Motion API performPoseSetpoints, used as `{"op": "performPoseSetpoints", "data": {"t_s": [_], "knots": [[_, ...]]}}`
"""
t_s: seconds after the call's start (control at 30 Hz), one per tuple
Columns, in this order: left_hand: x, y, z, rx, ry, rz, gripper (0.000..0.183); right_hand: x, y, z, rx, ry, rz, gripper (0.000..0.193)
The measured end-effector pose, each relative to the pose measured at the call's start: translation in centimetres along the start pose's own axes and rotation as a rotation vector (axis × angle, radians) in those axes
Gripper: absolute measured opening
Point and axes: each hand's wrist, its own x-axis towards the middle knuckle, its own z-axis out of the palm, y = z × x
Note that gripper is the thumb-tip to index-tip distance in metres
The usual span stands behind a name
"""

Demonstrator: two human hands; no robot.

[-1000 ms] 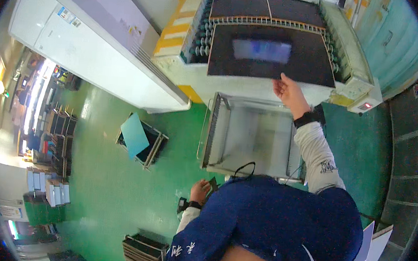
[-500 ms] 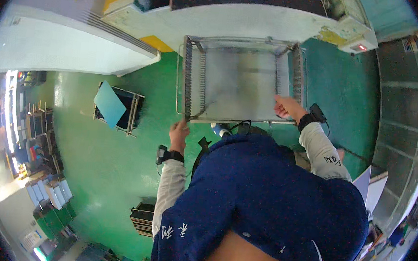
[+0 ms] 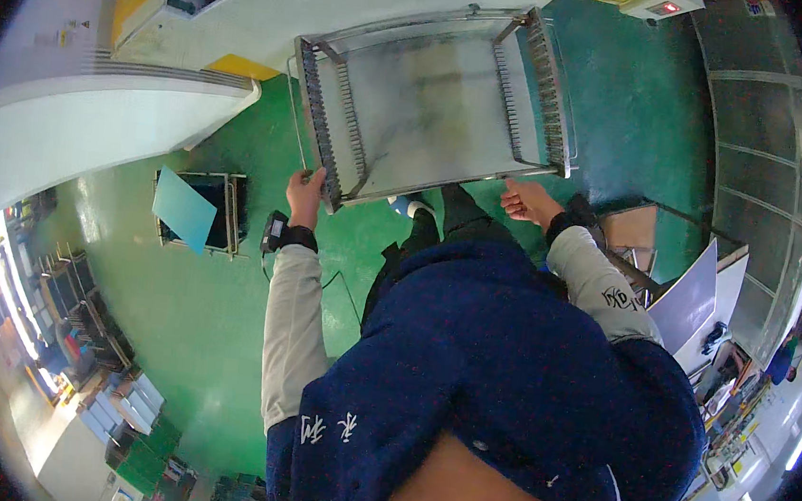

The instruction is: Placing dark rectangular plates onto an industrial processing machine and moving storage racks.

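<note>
In front of me stands a metal slotted rack (image 3: pixel 426 182), its two sides lined with comb-like teeth. Pale flat material (image 3: pixel 433 101) fills the space between them. The rack sits at an angle, its right end farther away than its left. At its near left corner, my left hand (image 3: pixel 304 199) has its fingers closed round the side rail. My right hand (image 3: pixel 531 205) is curled at the near rail, close to the right corner; the fingertips are partly hidden. Each wrist wears a dark band with a small device.
A white machine (image 3: pixel 345 12) runs along the far side, beyond the rack. A smaller rack with a light blue panel (image 3: pixel 185 211) stands on the green floor at left. To the right are a brown-topped cart (image 3: pixel 630 228), a leaning pale panel (image 3: pixel 688 295) and a framed partition (image 3: pixel 757 158).
The rack has turned, its right end swinging away, and sits farther left in view. My right hand has come from over the rack's right part to its near rail. My left hand stays at the left corner.
</note>
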Motion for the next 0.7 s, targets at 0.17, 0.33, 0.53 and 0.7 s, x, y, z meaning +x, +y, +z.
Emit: {"op": "performPoseSetpoints", "data": {"t_s": [0.17, 0.33, 0.53, 0.7], "knots": [[-0.6, -0.3, -0.6, 0.010, 0.003, -0.016, 0.040, -0.4, -0.4, 2.8, 0.689, -0.189, 0.097, 0.032], [-0.5, -3.5, -0.7, -0.010, -0.017, 0.038, 0.037, 3.5, 1.9, 0.1, 0.438, -0.083, 0.007, 0.026], [-2.5, -7.0, -1.5, 0.045, -0.011, 0.069, 0.042, 2.7, -0.6, 1.2, -1.510, 0.439, -0.649, 0.019], [-5.8, -8.0, -1.4, 0.092, -0.015, 0.010, 0.044, 5.4, -4.5, -1.5, -1.927, 0.093, -0.622, 0.020]]}}
